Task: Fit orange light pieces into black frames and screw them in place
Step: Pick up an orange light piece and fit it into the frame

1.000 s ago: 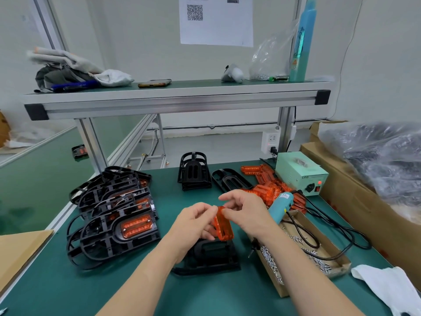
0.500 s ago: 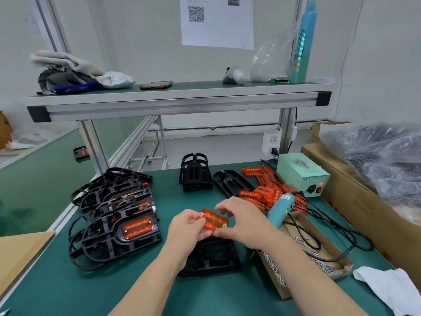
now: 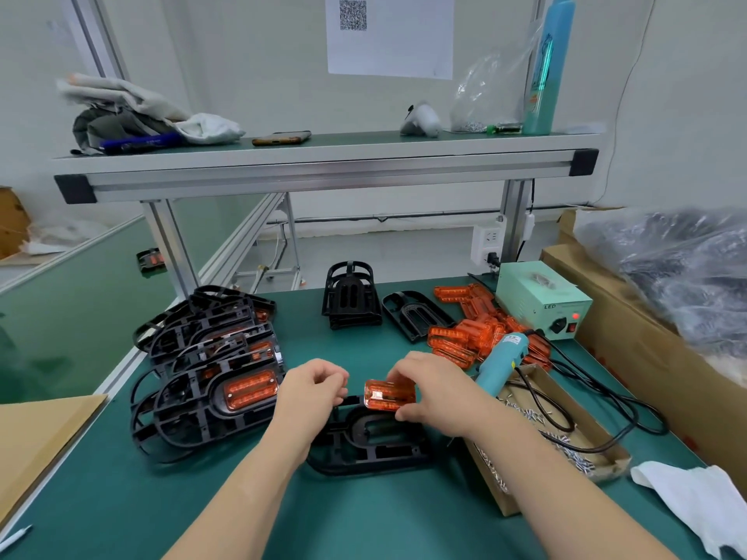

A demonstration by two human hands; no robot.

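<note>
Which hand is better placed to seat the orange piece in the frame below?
Right: the right hand pinches the orange light piece just above the black frame; the left hand is off it.

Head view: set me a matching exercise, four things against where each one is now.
Things:
1 orange light piece
2 black frame
3 screwdriver
4 phone

Places:
a on the upper shelf
b pinched in the right hand
c flat on the green mat
d resting against the screw box

Pairs: 1-b, 2-c, 3-d, 4-a
</note>
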